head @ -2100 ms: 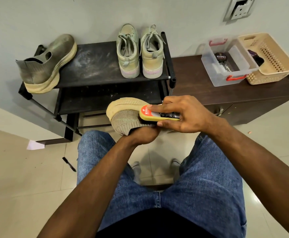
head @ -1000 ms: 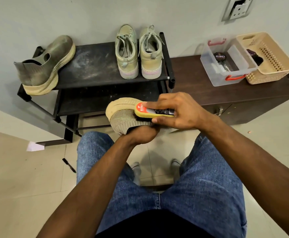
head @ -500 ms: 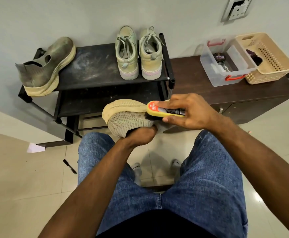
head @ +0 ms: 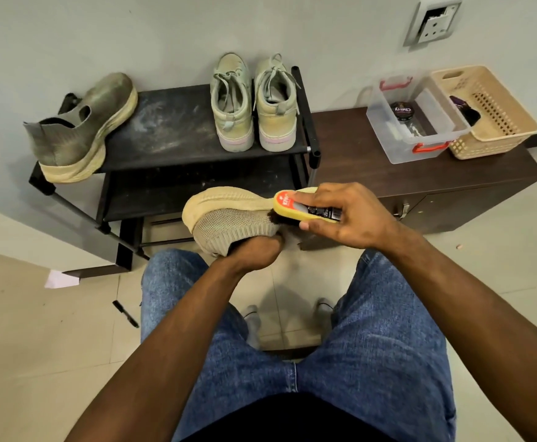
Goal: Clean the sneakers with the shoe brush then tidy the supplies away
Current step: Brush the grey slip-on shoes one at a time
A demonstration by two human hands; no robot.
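Yellow brush (head: 305, 209) under curled right hand (head: 350, 215) (fingers on top)

A home entryway: shoe rack (head: 171, 145) at eleven o'clock against the wall, cabinet (head: 420, 183) at one, tiled floor (head: 37, 362).

A black shoe rack (head: 171, 129) stands against the wall, its top shelf dusty. On that shelf a grey-green knit sneaker (head: 79, 129) lies at the left end, partly over the edge, and a pair of pale green lace-up sneakers (head: 254, 103) stands side by side at the right end, heels toward the camera. Just right of the rack, a dark wooden cabinet (head: 372, 167) carries a clear plastic box (head: 397, 148) with red handles, touching a beige plastic basket (head: 496, 135). On the tiled floor (head: 37, 362) lie a small black pen-like object (head: 126, 314) and a white scrap of paper (head: 60, 280).
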